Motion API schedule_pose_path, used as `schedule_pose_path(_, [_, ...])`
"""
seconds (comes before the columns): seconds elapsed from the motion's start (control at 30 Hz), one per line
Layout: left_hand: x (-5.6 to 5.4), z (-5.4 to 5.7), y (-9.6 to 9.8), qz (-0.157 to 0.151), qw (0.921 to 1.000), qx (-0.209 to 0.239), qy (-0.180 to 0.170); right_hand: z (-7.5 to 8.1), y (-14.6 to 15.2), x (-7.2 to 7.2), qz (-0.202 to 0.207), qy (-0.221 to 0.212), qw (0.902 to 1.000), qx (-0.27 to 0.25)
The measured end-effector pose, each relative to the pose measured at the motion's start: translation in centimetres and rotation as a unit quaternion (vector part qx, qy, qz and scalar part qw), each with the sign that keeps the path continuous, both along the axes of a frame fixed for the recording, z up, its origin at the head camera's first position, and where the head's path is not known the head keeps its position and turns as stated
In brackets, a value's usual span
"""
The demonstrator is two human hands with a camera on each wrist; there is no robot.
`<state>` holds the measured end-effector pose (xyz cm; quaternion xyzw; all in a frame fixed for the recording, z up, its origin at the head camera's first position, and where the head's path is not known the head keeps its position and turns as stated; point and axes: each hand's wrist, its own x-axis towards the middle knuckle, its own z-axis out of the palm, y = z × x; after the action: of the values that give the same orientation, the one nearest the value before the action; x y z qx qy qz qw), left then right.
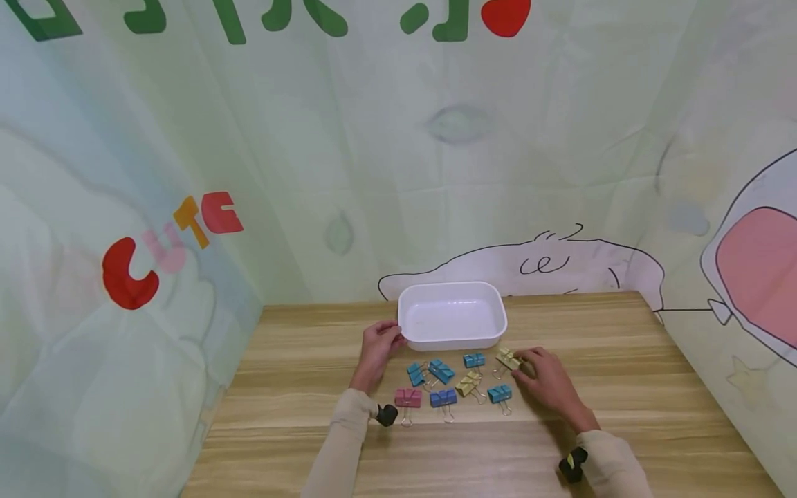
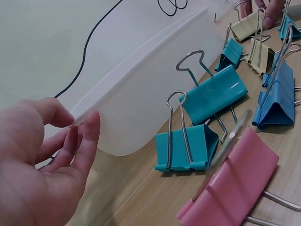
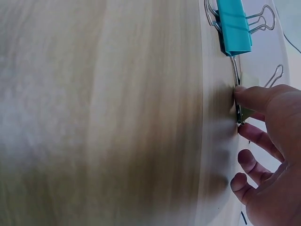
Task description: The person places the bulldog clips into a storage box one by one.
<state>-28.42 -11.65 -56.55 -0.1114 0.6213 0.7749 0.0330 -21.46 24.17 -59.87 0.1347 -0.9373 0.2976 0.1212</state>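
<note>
My left hand (image 1: 377, 351) pinches the left rim of a white plastic tray (image 1: 451, 344) with thumb and fingers, as the left wrist view shows close up. On the right, my right hand (image 1: 548, 380) holds a yellow binder clip (image 1: 507, 359) between thumb and index finger at the tray's front right corner. In the right wrist view this clip (image 3: 247, 113) is partly hidden by the thumb, and the other fingers curve loosely beside it. Nearest the left hand are two teal binder clips (image 1: 416, 374) and a pink binder clip (image 2: 230, 183).
Before the tray lie more binder clips: a second yellow clip (image 1: 468, 383), a blue clip (image 1: 443, 398), a teal clip (image 1: 474, 360) and another teal clip (image 1: 500, 394). The wooden table (image 1: 299, 387) meets a printed cloth backdrop (image 1: 373, 173) behind the tray.
</note>
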Motion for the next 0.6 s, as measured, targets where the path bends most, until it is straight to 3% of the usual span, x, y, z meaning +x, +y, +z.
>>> schedule_pose_path(0.6, [-0.16, 0.42, 0.04, -0.005, 0.9999, 0.014, 0.005, 0.83, -0.57, 0.08, -0.023, -0.020, 0.9993, 0.023])
